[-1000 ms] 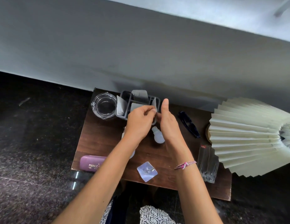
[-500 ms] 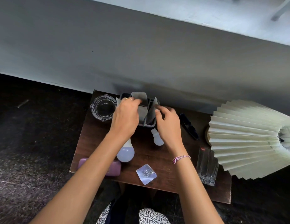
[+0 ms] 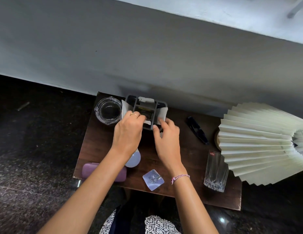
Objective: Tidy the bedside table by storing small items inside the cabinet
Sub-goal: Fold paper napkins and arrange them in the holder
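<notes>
**Bedside table** [image 3: 189,174]: dark wood.
**Grey organiser** [image 3: 154,122] — at the back edge, against the wall, between glass ashtray [image 3: 108,110] and sunglasses [image 3: 196,130]. White paper sheets [image 3: 161,113] stand in its compartments.
**Left hand** [image 3: 128,132]: fingers curled over the organiser's near rim, tips hidden inside.
**Right hand** [image 3: 166,137]: thumb and forefinger pinch its near right corner.
**Light bulb** [image 3: 134,159], **purple case** [image 3: 90,169] — both partly under the left forearm.
**Clear packet** [image 3: 153,179]: near the front edge.
**Tumbler** [image 3: 215,171]: just beside pleated lampshade [image 3: 259,144], right end.
</notes>
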